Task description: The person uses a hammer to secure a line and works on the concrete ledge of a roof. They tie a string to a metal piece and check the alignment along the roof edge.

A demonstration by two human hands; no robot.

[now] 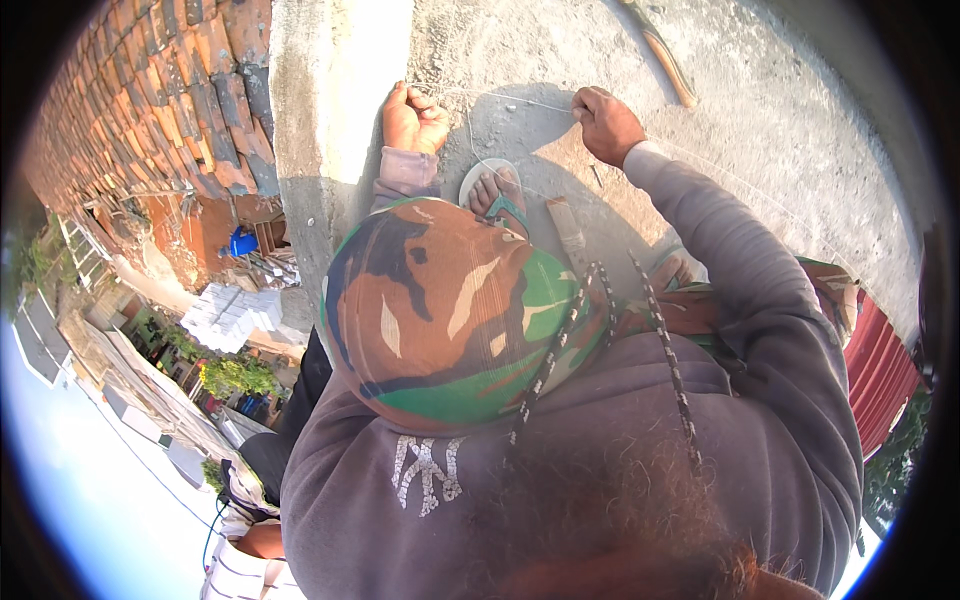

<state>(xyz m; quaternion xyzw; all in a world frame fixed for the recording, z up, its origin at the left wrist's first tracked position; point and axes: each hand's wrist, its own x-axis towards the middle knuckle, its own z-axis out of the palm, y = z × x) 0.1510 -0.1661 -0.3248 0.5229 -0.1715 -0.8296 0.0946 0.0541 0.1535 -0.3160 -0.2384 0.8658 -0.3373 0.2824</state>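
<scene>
A thin pale string (pixel 490 92) runs between my two hands above the rough concrete. My left hand (pixel 413 122), closed, pinches the string near the inner edge of a raised concrete border. Farther right, my right hand (pixel 608 125) is closed on the string too, its fingers curled under and partly hidden. A loose length of the string hangs down toward my sandalled foot (pixel 493 192). Below my right hand lie a small nail-like piece (pixel 597 174) and a short wooden stick (pixel 565 225). My bent knee in camouflage trousers (pixel 440 310) covers part of the slab.
A curved wooden handle (pixel 662 55) lies on the slab (pixel 760 120) beyond my right hand. On the left, the concrete border (pixel 300 130) meets a clay-tile roof (pixel 190 90), with a drop to lower ground. Red corrugated sheeting (pixel 880 375) stands at the right edge.
</scene>
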